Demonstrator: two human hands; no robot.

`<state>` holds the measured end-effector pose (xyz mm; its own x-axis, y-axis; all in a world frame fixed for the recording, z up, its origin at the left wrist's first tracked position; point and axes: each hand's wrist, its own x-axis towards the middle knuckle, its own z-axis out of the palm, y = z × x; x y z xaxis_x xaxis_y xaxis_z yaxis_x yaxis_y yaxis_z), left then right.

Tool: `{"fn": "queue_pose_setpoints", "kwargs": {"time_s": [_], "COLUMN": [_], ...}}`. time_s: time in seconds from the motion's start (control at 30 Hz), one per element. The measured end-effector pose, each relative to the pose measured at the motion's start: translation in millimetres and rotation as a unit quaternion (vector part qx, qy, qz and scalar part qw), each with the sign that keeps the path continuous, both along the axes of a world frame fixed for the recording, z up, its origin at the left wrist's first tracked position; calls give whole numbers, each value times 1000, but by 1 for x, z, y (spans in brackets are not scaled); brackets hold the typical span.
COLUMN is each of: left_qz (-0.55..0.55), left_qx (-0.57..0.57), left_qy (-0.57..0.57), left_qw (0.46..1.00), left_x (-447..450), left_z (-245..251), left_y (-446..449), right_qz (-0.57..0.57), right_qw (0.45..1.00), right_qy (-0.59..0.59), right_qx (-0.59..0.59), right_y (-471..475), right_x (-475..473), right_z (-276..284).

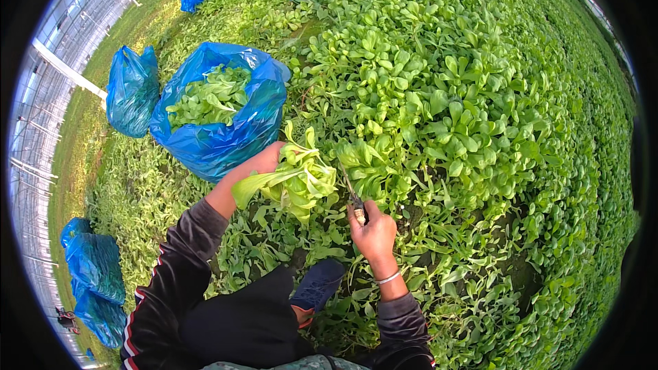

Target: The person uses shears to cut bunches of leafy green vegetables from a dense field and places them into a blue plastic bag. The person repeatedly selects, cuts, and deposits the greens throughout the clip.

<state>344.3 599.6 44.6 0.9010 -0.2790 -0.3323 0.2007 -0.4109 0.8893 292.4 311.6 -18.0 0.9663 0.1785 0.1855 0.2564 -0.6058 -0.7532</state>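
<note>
My left hand [271, 158] grips a bunch of cut leafy greens [300, 180], whose pale stems and leaves hide most of the fingers. In my right hand [375, 231] is a knife [354, 195], with its thin blade pointing up and away from me. The blade lies between the bunch and the standing greens [367, 164], close to their leaves; whether it touches them I cannot tell. Just beyond my left wrist stands an open blue plastic bag [221, 146], partly filled with loose leaves [213, 95].
A tied blue bag [132, 92] stands left of the open one. Several filled blue bags [95, 267] sit at the lower left, and others lie at the far edge. Dense greens [462, 87] cover the right side. My shoe [318, 285] rests among low plants. Greenhouse framing [67, 69] rises at left.
</note>
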Motion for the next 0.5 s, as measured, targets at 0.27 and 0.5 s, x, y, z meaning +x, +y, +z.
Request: {"fn": "queue_pose_setpoints", "kwargs": {"time_s": [0.27, 0.5], "left_qz": [341, 107], "left_qx": [-107, 641], "left_qy": [-356, -148], "left_qw": [863, 746], "left_x": [3, 32], "left_z": [127, 54], "left_y": [138, 205], "right_qz": [19, -17], "right_qw": [996, 990], "right_qy": [73, 128], "right_qx": [54, 56], "right_y": [-27, -53], "right_x": [-33, -55], "right_z": [0, -8]}}
